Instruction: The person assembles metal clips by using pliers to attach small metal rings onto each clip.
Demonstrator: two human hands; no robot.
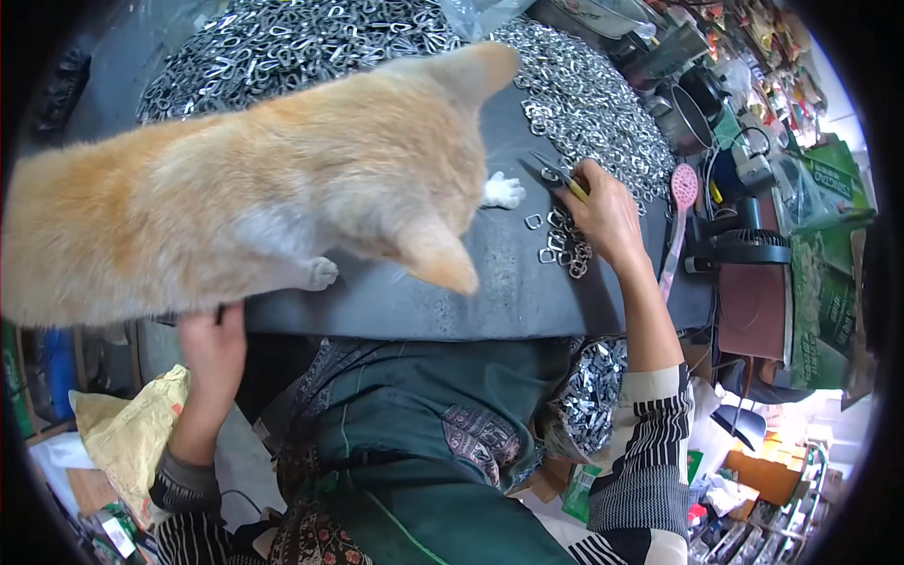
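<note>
An orange and white cat [254, 188] stands across the grey table [471, 301], its head down and its white front paw [504, 191] out toward my right hand. My right hand [603, 212] rests on the table and grips a pair of pliers [551, 174] with yellow handles, jaws pointing left. A few loose metal rings [560, 243] lie just below that hand. My left hand [212, 339] is under the cat's belly at the table's near edge, pressed against its fur; its fingers are hidden.
Large heaps of small metal rings [584, 94] cover the far half of the table. A pink brush [680, 212], a small black fan [749, 250] and cluttered boxes stand at the right. A bag of rings [589, 391] lies in my lap, a yellow sack [127, 428] at the lower left.
</note>
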